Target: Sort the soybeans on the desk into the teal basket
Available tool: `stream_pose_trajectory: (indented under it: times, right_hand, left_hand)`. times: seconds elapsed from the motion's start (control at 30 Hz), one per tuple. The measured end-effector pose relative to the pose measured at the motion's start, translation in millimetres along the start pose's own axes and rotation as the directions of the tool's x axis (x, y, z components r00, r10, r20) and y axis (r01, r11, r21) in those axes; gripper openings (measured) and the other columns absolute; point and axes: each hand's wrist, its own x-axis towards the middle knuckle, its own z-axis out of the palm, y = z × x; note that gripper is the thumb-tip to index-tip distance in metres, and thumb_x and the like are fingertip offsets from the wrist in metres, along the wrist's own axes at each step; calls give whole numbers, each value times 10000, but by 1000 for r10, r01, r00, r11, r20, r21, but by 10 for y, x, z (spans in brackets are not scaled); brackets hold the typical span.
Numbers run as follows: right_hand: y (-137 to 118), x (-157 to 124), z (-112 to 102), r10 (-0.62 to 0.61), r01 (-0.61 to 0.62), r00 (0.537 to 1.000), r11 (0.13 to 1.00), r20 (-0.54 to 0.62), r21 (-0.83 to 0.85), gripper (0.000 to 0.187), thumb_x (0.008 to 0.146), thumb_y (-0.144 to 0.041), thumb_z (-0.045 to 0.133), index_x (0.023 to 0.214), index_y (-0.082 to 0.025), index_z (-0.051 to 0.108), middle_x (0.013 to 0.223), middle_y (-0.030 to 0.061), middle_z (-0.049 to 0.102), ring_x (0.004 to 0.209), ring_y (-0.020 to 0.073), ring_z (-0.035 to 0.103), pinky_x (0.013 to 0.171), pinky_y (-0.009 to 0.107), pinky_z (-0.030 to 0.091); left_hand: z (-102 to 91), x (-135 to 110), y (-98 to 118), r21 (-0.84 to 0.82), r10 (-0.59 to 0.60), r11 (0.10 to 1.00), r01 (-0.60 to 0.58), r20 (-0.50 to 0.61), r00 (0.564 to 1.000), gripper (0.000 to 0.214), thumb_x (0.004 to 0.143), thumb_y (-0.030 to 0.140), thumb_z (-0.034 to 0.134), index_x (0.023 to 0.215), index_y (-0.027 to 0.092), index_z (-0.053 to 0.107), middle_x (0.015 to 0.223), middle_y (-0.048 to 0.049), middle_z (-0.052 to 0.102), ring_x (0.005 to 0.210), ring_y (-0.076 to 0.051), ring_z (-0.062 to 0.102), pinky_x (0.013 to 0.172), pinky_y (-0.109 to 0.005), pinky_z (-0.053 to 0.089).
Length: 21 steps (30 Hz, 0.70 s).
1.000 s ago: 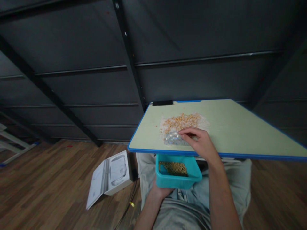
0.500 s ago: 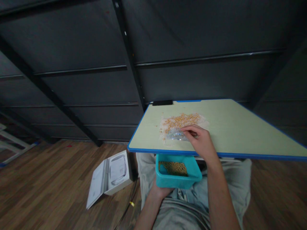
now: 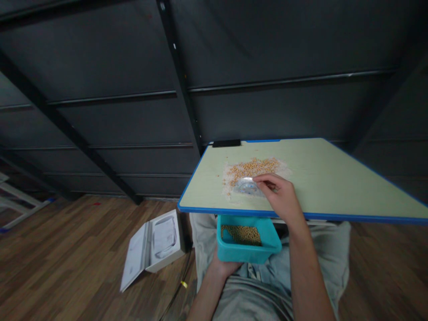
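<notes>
Table edge overlaps teal tub gripped by left hand; right hand pinches clear plastic among scattered beans.

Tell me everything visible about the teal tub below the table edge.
The teal tub is a rectangular bin, plastic by its look, with a flared rim, upright and open-topped. Yellowish beans cover its bottom. It sits just under the blue front edge of the table, above the person's lap. The left hand holds it from below at its near left corner; the table hides its far rim.
</notes>
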Motion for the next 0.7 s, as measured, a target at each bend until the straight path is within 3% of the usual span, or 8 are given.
stream_pose_trajectory:
  times: [0.17,0.37,0.7]
  right_hand:
    - [-46,-9,-5,-17,17,998,1000,63,8,178,936,-201,620,947,-243,793,1020,62,791,968,233,726,815,384,558]
    - [-23,-12,-1,-14,14,1000,1000,-23,15,162,929,-211,634,950,-244,791,1023,64,792,956,232,725,799,378,559]
    - [-10,-9,-2,-12,11,998,1000,-58,-5,172,936,-222,623,960,-246,792,1040,71,789,967,242,722,777,372,558]
  left_hand:
    - [70,-20,16,2,11,1000,-11,9,1000,491,1023,461,386,1087,241,821,1233,-88,805,1398,-305,588,1259,-530,329]
    - [38,-20,15,13,-10,1000,10,14,1000,482,1009,490,409,1110,249,814,1277,-82,790,1422,-312,565,1260,-530,327]
    - [-111,27,-32,-15,9,1000,-8,39,999,504,1021,480,381,1204,233,779,1308,-106,774,1425,-301,562,1252,-562,325]
